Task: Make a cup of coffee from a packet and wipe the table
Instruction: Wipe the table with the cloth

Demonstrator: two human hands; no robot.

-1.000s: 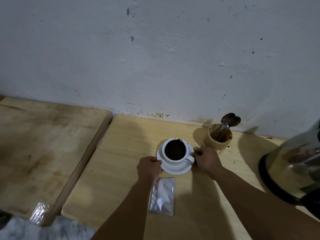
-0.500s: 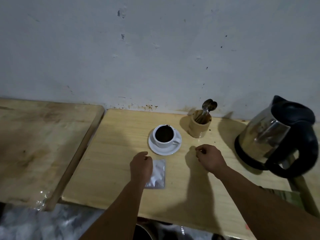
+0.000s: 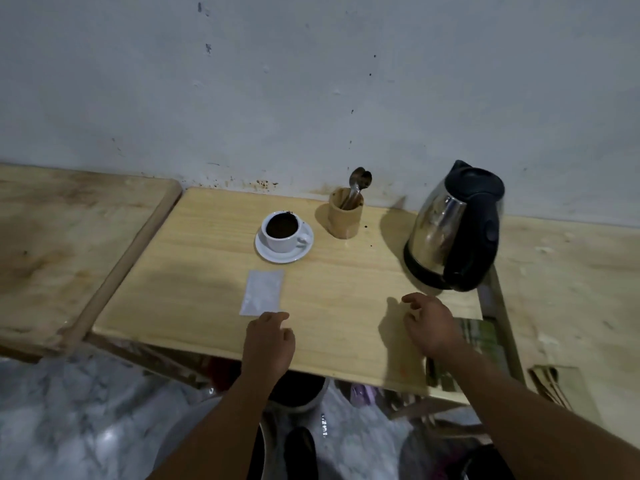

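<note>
1. The wooden table [image 3: 207, 271] butts against the wall [image 3: 311, 81] at its far edge; its near edge runs under both wrists, and its left edge lies just beside a second, darker wooden board [image 3: 62, 244], with a narrow seam between them.
2. The widest bare stretch of tabletop is the left half, from the left edge to the packet; a smaller bare patch lies in the middle, between the packet and the right hand.
3. On the table: one white cup [image 3: 282, 232], one white saucer [image 3: 266, 252], one silver packet [image 3: 262, 292], one wooden holder [image 3: 345, 216] and one steel kettle [image 3: 453, 226] with black handle and lid. At least two spoons [image 3: 359, 180] stand in the holder; their exact count is unclear.
4. The cup sits upright on the saucer toward the back of the table, left of the holder, handle toward the right. It holds dark coffee powder, with specks clinging to the far rim.
5. The packet lies flat just in front of the saucer, apart from it, and looks plain and crinkled.
6. The left hand [image 3: 268, 341] hovers at the near edge, fingers loosely curled, holding nothing; its fingertips are just beside the packet's near right corner, and whether they touch is unclear.
7. The right hand [image 3: 431, 323] is spread loosely and empty near the right front of the table, in front of the kettle and apart from it.
</note>
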